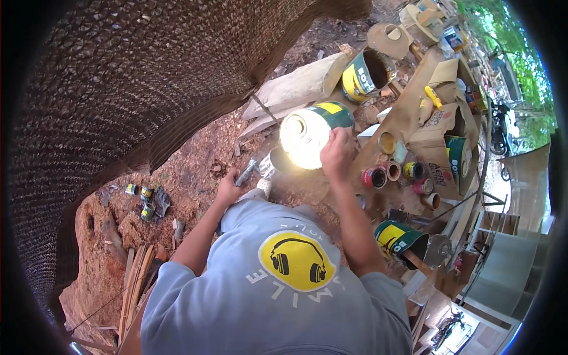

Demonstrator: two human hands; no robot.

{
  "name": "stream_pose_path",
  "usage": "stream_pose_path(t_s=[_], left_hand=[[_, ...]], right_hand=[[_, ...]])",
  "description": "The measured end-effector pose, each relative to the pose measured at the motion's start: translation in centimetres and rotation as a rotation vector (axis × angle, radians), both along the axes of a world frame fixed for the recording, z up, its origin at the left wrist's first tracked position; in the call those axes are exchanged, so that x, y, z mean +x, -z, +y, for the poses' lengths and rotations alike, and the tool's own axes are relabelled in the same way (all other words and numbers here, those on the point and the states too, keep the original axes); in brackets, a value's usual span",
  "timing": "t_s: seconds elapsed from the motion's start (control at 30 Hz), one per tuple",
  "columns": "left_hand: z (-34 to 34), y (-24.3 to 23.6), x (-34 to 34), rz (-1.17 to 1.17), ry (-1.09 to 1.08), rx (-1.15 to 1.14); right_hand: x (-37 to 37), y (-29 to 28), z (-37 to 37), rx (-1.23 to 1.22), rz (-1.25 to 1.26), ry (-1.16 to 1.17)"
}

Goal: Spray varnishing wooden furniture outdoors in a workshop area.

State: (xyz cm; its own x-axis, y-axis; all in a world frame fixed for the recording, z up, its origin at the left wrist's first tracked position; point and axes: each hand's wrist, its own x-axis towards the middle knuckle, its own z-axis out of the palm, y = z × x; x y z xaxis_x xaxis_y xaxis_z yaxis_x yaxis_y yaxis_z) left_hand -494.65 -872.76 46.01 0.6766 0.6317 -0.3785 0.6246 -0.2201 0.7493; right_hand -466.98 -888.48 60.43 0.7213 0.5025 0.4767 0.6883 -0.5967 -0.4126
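Observation:
In the middle, a large green and yellow paint can lies tilted, its shiny round end lit brightly and turned toward me. My right hand is closed on the can's near right edge. Lower and to the left, my left hand is wrapped round a grey tool with a crosswise head, which looks like a hammer. The tool's head is apart from the large can. Just beyond that head stands a small silvery can, partly hidden.
A brown mesh net hangs at upper left. Beyond the can lie a wooden plank and an open paint can. Small paint tins, a cardboard box and another large can stand on the right. Wood strips lie lower left.

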Motion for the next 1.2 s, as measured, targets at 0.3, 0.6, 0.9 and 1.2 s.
stream_pose_path(t_s=[0.3, 0.6, 0.9, 1.2], left_hand=[[-0.3, 4.2, -1.9, -0.002, -0.053, 0.094], [-0.5, 5.9, -2.1, 0.045, -0.134, 0.061], [0.3, 8.7, -3.0, -0.026, 0.008, 0.177], [0.4, 8.7, -2.6, -0.096, 0.033, 0.290]], right_hand=[[-4.3, 1.2, 0.8, 0.020, -0.001, -0.129], [-5.2, 1.9, 0.1, -0.036, 0.038, -0.179], [-6.4, 3.6, 0.7, -0.081, -0.002, -0.284], [-7.4, 4.1, 1.2, -0.121, -0.016, -0.342]])
